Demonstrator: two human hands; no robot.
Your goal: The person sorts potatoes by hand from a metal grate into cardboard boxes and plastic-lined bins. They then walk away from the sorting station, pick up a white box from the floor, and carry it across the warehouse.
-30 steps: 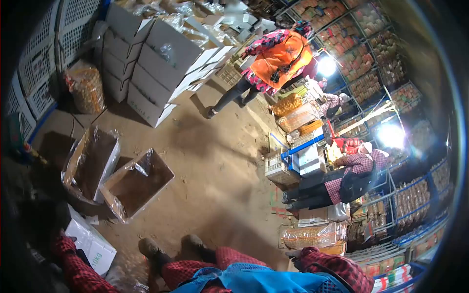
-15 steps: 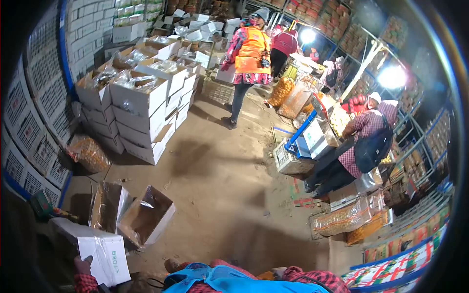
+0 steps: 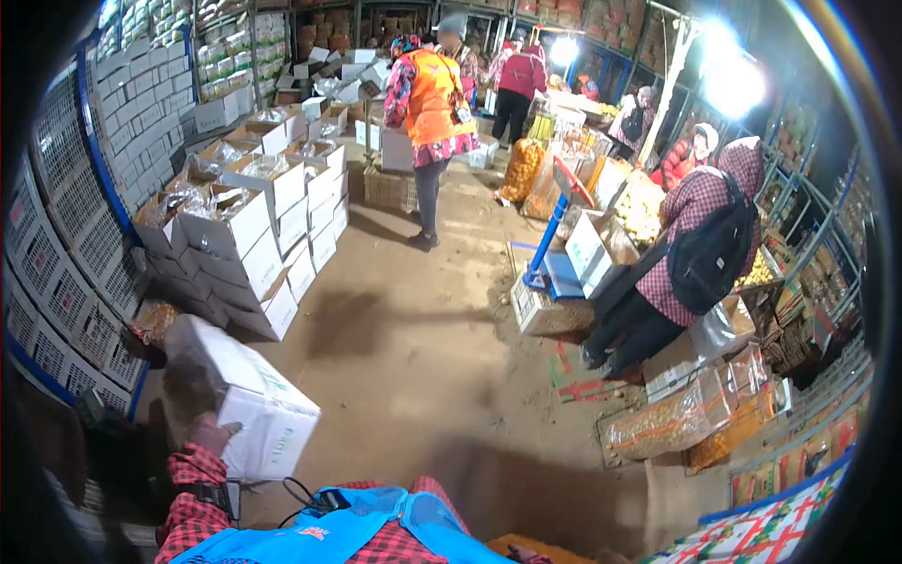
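Note:
A white cardboard carton (image 3: 272, 423) with green print stands at my lower left, its top toward the stacked boxes. My left hand (image 3: 211, 434) grips its near left edge, with the thumb side toward the printed face. Behind the hand, a blurred brown part of the carton is visible, and I cannot make out whether it is a flap or the inside. At the bottom edge, a small dark shape (image 3: 528, 555) beside something orange may be my right hand; its fingers cannot be made out.
Stacked open white cartons (image 3: 235, 240) with plastic liners stand at the left, beside a bag (image 3: 155, 321). A blue scale (image 3: 554, 273) stands right of centre. One person (image 3: 709, 240) stands by it; another in an orange vest (image 3: 434, 99) is farther back. Filled bags (image 3: 672, 418) lie at right.
My left hand and a white carton now appear farther up and right. The two open cartons seen on the floor no longer show. The camera view has shifted, and the person in the vest has turned.

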